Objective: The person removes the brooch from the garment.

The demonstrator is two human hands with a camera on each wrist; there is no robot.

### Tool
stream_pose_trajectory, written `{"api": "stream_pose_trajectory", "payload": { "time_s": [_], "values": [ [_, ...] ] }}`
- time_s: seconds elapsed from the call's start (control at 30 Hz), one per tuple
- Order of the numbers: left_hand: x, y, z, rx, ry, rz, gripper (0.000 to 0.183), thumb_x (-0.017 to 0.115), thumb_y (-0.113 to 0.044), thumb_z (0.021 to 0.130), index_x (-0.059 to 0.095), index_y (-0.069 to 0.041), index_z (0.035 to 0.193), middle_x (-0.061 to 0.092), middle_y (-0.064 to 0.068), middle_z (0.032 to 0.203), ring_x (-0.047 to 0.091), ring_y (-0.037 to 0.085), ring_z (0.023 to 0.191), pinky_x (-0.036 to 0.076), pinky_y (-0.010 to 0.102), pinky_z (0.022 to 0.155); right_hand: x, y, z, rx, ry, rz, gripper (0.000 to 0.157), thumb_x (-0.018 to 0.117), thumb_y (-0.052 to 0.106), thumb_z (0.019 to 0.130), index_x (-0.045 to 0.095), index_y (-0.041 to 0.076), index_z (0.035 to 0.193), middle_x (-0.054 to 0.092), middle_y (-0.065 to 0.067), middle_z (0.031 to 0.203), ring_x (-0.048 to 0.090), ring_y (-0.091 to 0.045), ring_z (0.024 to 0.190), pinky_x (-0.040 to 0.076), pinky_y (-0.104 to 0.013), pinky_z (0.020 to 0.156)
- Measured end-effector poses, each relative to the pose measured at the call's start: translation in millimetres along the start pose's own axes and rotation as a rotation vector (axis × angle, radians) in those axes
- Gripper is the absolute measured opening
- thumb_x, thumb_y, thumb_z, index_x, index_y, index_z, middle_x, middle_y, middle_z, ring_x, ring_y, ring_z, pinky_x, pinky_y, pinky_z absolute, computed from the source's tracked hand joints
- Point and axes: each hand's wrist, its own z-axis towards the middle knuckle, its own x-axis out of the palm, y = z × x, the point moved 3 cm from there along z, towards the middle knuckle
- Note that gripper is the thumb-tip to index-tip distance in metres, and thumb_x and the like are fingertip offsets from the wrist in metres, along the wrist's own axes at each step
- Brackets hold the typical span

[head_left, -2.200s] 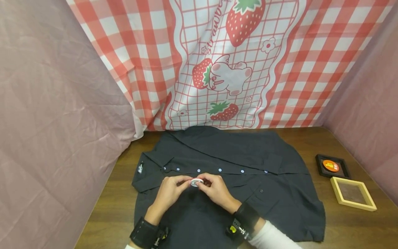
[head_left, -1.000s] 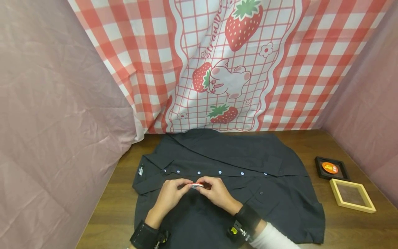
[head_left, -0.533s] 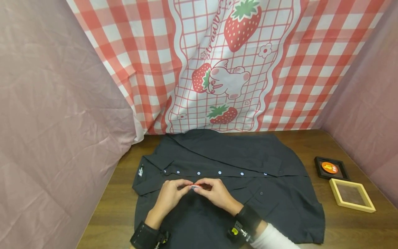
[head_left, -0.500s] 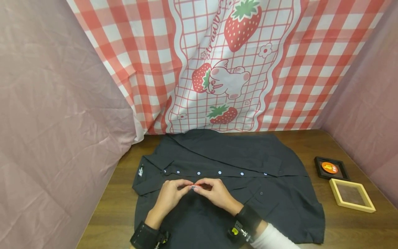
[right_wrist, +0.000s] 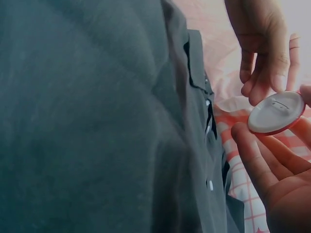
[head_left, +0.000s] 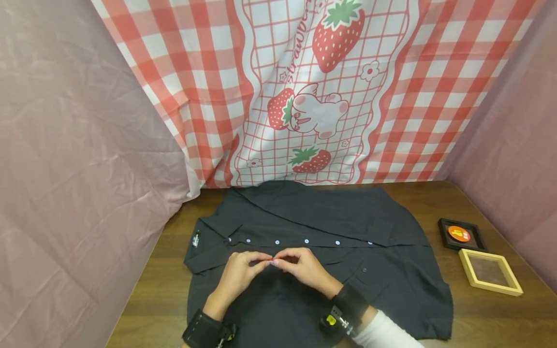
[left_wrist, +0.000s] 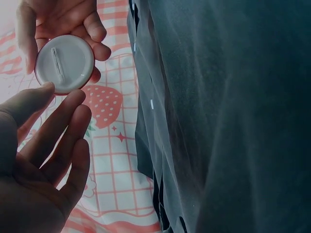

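A round pin-back badge (left_wrist: 73, 65) with a white back and a red rim is held between both hands, above a dark button-up shirt (head_left: 348, 212) spread over the table. My left hand (head_left: 237, 275) pinches one edge of it between thumb and fingers. On the opposite edge, my right hand (head_left: 306, 270) pinches it too. In the right wrist view the badge's back (right_wrist: 277, 114) shows a thin pin lying across it. Fingers hide most of the badge in the head view, where only a sliver of red shows.
At the right of the wooden table (head_left: 143, 285) lies a black frame (head_left: 443, 234) with an orange badge (head_left: 459, 234) in it. A pale wooden frame (head_left: 491, 288) sits nearer. A strawberry-print cloth (head_left: 313, 111) hangs behind; pink cloth (head_left: 87, 183) borders the left.
Earlier the badge's white face showed between the fingertips in the head view. It has since been tilted until nearly edge-on. Both hands keep their pinch in almost the same place.
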Motion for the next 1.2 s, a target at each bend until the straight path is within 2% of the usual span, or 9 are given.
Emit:
{"api": "stream_pose_trajectory", "payload": {
  "time_s": [0.2, 0.43, 0.6, 0.83, 1.03, 1.2],
  "values": [
    [-0.6, 0.6, 0.7, 0.007, -0.003, -0.014, 0.011, 0.078, -0.019, 0.080, 0.080, -0.017, 0.090, 0.078, -0.002, 0.089, 0.072, 0.009, 0.080, 0.056, 0.023, 0.069, -1.0, 2.8, 0.9, 0.041, 0.039, 0.081, 0.019, 0.070, 0.015, 0.090, 0.073, -0.001, 0.099, 0.072, -0.020, 0.091, 0.067, -0.011, 0.073, 0.057, -0.024, 0.065],
    [-1.3, -0.5, 0.3, 0.019, -0.001, -0.009, 0.012, 0.079, -0.018, 0.079, 0.080, -0.016, 0.090, 0.078, -0.002, 0.088, 0.073, 0.011, 0.081, 0.057, 0.024, 0.069, -2.5, -0.1, 1.9, 0.084, 0.068, 0.076, 0.017, 0.071, 0.015, 0.089, 0.073, 0.001, 0.099, 0.072, -0.016, 0.088, 0.065, -0.008, 0.070, 0.057, -0.027, 0.063],
    [0.1, -0.6, -0.3, 0.023, 0.017, -0.010, 0.012, 0.078, -0.018, 0.080, 0.079, -0.016, 0.092, 0.078, -0.001, 0.090, 0.073, 0.013, 0.086, 0.057, 0.028, 0.073, -4.0, -1.0, 1.6, 0.081, 0.088, 0.069, 0.019, 0.074, 0.014, 0.085, 0.073, 0.001, 0.099, 0.072, -0.016, 0.090, 0.064, -0.004, 0.074, 0.055, -0.021, 0.068],
    [-0.8, -0.9, 0.1, 0.020, 0.030, -0.050, 0.014, 0.077, -0.015, 0.082, 0.078, -0.010, 0.095, 0.077, 0.002, 0.094, 0.073, 0.017, 0.091, 0.058, 0.034, 0.079, -5.2, 6.0, 1.2, 0.065, 0.109, 0.093, 0.021, 0.076, 0.010, 0.083, 0.071, -0.002, 0.100, 0.072, -0.021, 0.096, 0.068, -0.012, 0.082, 0.054, -0.018, 0.072],
    [-1.2, -2.2, -0.5, 0.014, 0.040, -0.027, 0.014, 0.076, -0.016, 0.083, 0.078, -0.011, 0.096, 0.077, 0.002, 0.094, 0.073, 0.017, 0.092, 0.058, 0.035, 0.081, -4.9, 10.9, -1.5, 0.042, 0.080, 0.007, 0.024, 0.078, 0.009, 0.080, 0.071, 0.000, 0.101, 0.072, -0.018, 0.094, 0.066, -0.008, 0.076, 0.055, -0.019, 0.068],
    [-1.6, -2.9, -0.8, 0.008, 0.033, -0.009, 0.013, 0.076, -0.016, 0.083, 0.078, -0.011, 0.095, 0.077, 0.002, 0.094, 0.073, 0.018, 0.092, 0.058, 0.035, 0.081, -4.0, 12.5, -1.9, -0.049, 0.045, -0.109, 0.025, 0.081, 0.010, 0.077, 0.072, 0.004, 0.100, 0.073, -0.011, 0.093, 0.066, -0.011, 0.078, 0.058, -0.028, 0.070]
  ]
}}
